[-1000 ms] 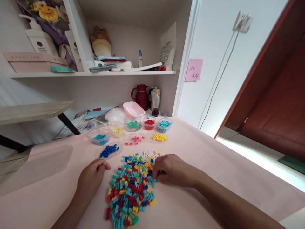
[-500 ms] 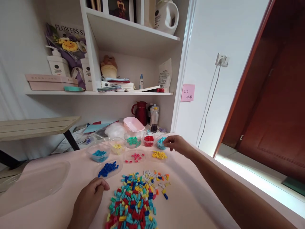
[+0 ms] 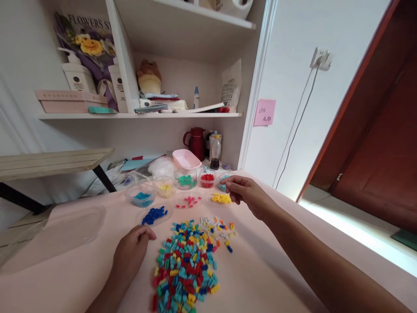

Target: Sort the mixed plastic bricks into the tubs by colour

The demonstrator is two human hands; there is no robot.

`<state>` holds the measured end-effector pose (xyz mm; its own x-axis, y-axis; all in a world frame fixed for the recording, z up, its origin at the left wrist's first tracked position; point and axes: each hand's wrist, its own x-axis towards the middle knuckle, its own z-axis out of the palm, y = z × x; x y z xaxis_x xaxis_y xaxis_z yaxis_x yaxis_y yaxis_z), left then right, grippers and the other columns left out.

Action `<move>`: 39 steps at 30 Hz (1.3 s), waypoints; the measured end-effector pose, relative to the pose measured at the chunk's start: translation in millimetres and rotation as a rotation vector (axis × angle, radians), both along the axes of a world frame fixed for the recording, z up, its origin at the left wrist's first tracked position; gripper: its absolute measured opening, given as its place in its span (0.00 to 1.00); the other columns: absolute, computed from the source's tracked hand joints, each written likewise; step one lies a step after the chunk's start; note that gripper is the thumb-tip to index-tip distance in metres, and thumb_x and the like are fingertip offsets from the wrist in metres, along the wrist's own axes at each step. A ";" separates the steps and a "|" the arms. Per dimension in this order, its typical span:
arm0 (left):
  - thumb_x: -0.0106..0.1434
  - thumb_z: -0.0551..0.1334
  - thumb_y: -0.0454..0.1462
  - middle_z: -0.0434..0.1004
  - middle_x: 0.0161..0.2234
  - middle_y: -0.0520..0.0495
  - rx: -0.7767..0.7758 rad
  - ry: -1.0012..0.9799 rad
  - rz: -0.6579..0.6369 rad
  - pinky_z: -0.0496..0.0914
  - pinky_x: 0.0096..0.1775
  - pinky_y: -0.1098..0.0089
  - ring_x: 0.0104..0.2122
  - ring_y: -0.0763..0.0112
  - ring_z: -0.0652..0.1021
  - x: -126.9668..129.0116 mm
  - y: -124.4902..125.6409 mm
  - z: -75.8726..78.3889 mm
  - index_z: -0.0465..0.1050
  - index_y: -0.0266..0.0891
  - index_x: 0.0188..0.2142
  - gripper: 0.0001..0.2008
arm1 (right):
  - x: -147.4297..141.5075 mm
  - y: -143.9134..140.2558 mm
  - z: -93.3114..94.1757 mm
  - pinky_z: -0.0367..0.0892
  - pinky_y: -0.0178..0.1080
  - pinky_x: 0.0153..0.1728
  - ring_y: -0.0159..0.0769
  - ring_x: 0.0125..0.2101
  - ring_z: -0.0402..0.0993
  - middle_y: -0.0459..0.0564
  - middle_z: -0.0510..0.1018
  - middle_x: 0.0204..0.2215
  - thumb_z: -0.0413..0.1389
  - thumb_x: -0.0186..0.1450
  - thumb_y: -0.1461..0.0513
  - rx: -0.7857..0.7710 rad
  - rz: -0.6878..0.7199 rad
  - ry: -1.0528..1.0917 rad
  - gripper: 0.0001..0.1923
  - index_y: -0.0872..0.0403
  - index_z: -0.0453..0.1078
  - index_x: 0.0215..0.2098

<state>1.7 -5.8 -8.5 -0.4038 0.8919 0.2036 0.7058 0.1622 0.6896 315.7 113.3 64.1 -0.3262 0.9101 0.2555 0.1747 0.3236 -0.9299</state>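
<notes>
My right hand (image 3: 245, 191) hovers at the near right side of the light-blue brick tub (image 3: 223, 184), partly covering it. Its thumb and index finger are pinched together; anything between them is too small or hidden to make out. My left hand (image 3: 133, 245) rests curled on the table, left of a heap of mixed toy bricks (image 3: 185, 265), its fingertips hidden. Dark blue bricks (image 3: 154, 214) lie in a shallow clear dish beyond the left hand. Yellow bricks (image 3: 221, 198) lie just left of and below my right hand.
Beyond the heap are pink bricks (image 3: 189, 201) and tubs of red bricks (image 3: 207, 180), green bricks (image 3: 186, 181), pale yellow bricks (image 3: 164, 188) and blue bricks (image 3: 142, 199). A clear lid (image 3: 65, 234) lies left. Behind stand a pink basin (image 3: 186, 159), red jug (image 3: 196, 143) and bottle (image 3: 215, 153).
My right hand has drawn back slightly from the light-blue tub toward me, its fingers still curled. The left hand stays beside the heap. The whole view has tilted down a little.
</notes>
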 end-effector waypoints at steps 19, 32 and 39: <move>0.52 0.51 0.34 0.80 0.30 0.53 0.026 0.029 0.010 0.67 0.37 0.70 0.34 0.66 0.77 8.3 -4.2 1.2 0.74 0.43 0.23 0.13 | -34.2 -83.3 -38.8 0.65 0.37 0.43 0.34 0.42 0.70 0.51 0.73 0.40 0.48 0.67 0.67 0.424 0.649 -0.314 0.16 0.48 0.77 0.41; 0.52 0.51 0.33 0.79 0.31 0.53 0.025 0.044 -0.020 0.65 0.36 0.70 0.34 0.67 0.76 5.0 -3.0 -1.5 0.74 0.42 0.24 0.13 | -24.9 -72.4 -42.8 0.62 0.39 0.39 0.35 0.37 0.68 0.51 0.71 0.37 0.50 0.63 0.72 0.639 0.485 -0.546 0.20 0.47 0.77 0.42; 0.52 0.51 0.32 0.79 0.31 0.53 0.017 0.052 -0.017 0.65 0.36 0.70 0.33 0.67 0.76 4.6 -1.7 -3.7 0.75 0.43 0.24 0.13 | -21.1 -79.6 -32.6 0.63 0.44 0.47 0.41 0.47 0.65 0.54 0.68 0.47 0.51 0.68 0.60 0.674 0.559 -0.471 0.15 0.45 0.72 0.51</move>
